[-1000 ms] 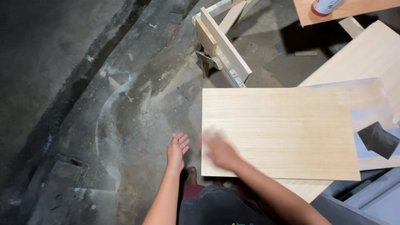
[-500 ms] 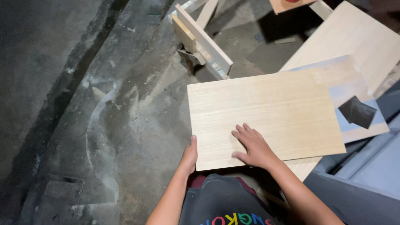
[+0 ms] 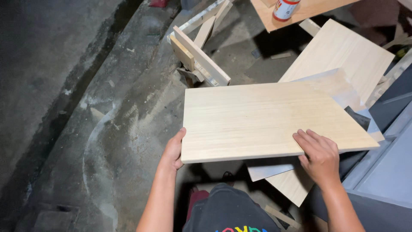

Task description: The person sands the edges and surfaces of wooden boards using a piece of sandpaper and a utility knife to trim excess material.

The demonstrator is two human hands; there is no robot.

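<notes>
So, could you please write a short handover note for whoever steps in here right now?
Left hand: grips the near left corner of the pale wooden board, thumb on the edge.
Right hand: fingers flat on top of the board at its near right edge, holding it.
The board is held roughly level above a stack of similar panels and a grey sheet. A small wooden frame stands on the concrete floor beyond; a can sits on a far board.
Done: the board is held in both hands.
Left: it is not yet set down.
</notes>
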